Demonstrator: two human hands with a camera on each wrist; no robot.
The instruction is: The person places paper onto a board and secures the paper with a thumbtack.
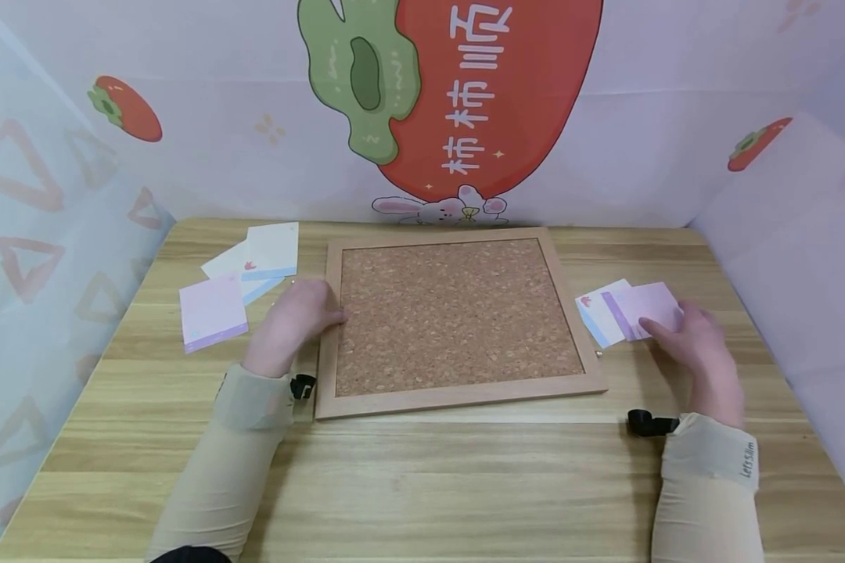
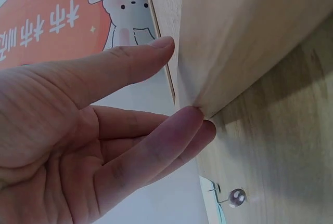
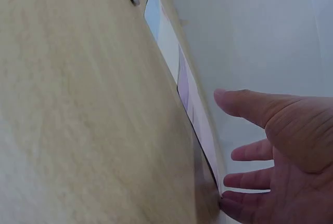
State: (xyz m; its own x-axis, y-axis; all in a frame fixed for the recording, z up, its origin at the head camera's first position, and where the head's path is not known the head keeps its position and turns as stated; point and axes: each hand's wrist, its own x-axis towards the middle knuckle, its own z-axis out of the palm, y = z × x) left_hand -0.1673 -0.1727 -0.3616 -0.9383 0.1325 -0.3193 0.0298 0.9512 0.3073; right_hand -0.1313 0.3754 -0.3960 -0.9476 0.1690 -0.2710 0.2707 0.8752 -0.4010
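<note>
Left hand (image 1: 292, 324): thumb and fingers apart, fingertips touching left edge of wood-framed corkboard (image 1: 458, 313), board lying right of that hand. Left of it, on wood-grain surface (image 1: 422, 485), lilac note card (image 1: 213, 310); beyond, two overlapping white-and-blue note cards (image 1: 272, 250). Metal pushpin (image 2: 237, 197) near left fingers.

Right hand (image 1: 704, 352): thumb spread from fingers, over right-side lilac card (image 1: 649, 306); whether thumb touches, cannot tell. Left of that hand, white-and-blue card (image 1: 603, 317) partly under lilac one; second pushpin (image 1: 598, 354) near board frame.

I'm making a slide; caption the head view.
Left fingers at a framed corkboard, right fingers at a purple card on a table.
</note>
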